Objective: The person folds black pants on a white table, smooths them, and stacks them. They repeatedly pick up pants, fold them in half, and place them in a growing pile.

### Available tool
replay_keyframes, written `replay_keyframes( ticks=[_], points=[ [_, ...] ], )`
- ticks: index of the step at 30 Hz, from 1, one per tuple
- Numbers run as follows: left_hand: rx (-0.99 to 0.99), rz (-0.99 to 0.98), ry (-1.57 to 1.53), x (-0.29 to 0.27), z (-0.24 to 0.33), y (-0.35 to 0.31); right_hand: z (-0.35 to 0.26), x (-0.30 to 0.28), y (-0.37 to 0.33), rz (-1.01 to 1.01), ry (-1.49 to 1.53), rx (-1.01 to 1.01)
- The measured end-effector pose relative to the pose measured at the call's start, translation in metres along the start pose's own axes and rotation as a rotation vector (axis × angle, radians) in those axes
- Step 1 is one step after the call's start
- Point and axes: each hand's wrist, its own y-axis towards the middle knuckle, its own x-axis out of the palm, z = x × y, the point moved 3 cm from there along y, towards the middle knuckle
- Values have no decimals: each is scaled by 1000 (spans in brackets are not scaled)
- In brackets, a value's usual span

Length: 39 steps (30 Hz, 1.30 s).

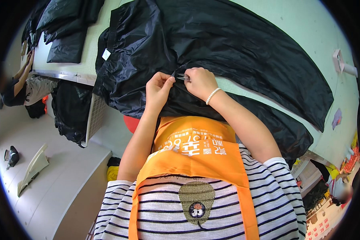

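Head view: from where I stand, black trousers (228, 48) lie across the pale table (276, 16), white tag (106, 54) near their left end. Left hand (158, 89) pinches fabric near the crotch; right hand (203, 83) grips metal snips (181, 77), blades toward that pinch.

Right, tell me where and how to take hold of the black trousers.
Grip the trousers by the gathered waistband, coming from the left. That end faces left, clear of the left hand and right hand, and its bunched edge should give a firmer hold than the smooth legs, which spread apart toward the right.
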Motion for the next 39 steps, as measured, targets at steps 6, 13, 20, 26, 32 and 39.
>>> replay_keyframes(
  ticks=[6,13,20,26,32,39],
  points=[
    [31,10,155,1,10,1,17,-12,-4,13,504,48],
    [408,-36,627,13,38,6,1,-11,0,-190,755,-6],
    [178,-13,337,8,29,12,18,-34,-12,158,543,-53],
    [232,-33,394,7,24,17,9,-26,-27,69,178,-191],
    [248,-19,386,7,23,15,-4,-22,-25,317,-3,-214],
    [250,16,374,9,22,13,-1,-9,-2,318,-23,-404]
  ],
)
